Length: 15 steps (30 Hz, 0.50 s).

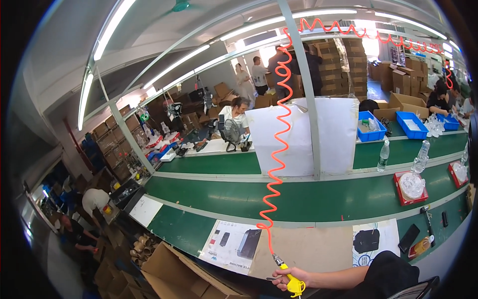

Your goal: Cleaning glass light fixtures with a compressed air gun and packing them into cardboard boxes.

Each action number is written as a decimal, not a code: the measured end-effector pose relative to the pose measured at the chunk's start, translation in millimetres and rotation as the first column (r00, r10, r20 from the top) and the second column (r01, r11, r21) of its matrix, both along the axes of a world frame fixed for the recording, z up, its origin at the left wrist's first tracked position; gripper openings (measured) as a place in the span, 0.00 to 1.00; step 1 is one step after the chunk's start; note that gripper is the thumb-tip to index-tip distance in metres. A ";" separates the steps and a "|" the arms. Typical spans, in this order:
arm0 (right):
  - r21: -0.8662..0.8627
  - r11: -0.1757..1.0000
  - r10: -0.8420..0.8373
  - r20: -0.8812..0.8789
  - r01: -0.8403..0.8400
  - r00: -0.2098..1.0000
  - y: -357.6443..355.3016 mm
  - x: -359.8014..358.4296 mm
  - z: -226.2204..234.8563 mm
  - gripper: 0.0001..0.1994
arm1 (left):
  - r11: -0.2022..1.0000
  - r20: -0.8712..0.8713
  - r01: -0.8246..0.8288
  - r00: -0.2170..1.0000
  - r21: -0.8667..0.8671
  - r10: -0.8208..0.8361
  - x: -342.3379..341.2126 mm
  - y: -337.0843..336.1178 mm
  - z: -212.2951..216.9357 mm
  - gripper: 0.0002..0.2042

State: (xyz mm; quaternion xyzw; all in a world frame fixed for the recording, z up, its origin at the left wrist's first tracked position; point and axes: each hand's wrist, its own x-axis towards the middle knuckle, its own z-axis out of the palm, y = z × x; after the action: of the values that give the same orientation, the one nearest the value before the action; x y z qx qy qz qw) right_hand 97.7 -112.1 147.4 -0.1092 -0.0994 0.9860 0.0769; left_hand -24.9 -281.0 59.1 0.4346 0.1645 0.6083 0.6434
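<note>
My right hand [293, 277], at the bottom of the view with its arm reaching in from the right, is wrapped round a yellow air blow gun [296, 287]. A metal fitting [278, 259] joins the gun to an orange coiled air hose [280, 144], which hangs from the overhead frame. By the fingers pokes out a small dark tip that I cannot make out. Just beyond the hand lies a flat brown cardboard sheet [308, 246] on the bench. Left of it is a printed white carton panel [230, 245]. My left hand is outside the view.
An open cardboard box [184, 274] stands at lower left. Across run green conveyor belts [219, 197]. On the right are a red tray [411, 188] with a clear-wrapped part, plastic bottles [383, 156], a black phone [409, 237] and blue bins [371, 127]. A metal post [308, 84] rises ahead; co-workers are beyond.
</note>
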 end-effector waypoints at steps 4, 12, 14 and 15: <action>-0.065 0.997 0.027 -0.130 -0.036 0.991 3.4 -0.9 -17.7 0.11 | 0.972 -0.215 -0.216 0.958 -0.098 0.191 -9.1 -33.5 -35.3 0.25; -0.109 0.989 0.081 -0.171 -0.101 0.982 6.4 1.7 -12.2 0.12 | 0.973 -0.150 -0.086 0.987 -0.214 0.055 22.5 -14.2 114.0 0.06; -0.105 0.989 0.083 -0.176 -0.103 0.981 9.0 2.0 -10.8 0.12 | 0.974 -0.244 -0.010 0.969 -0.227 -0.047 11.0 -11.3 124.7 0.06; -0.105 0.989 0.089 -0.177 -0.109 0.980 10.3 2.5 -10.1 0.12 | 0.966 -0.331 0.069 0.932 -0.247 -0.151 4.0 -11.8 128.6 0.06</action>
State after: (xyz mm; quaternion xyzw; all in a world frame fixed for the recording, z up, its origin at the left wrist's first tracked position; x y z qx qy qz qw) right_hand 100.2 -101.8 137.3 -0.0227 -0.0411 0.9985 0.0297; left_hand -21.0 -292.8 187.7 0.4655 0.3203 0.4616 0.6838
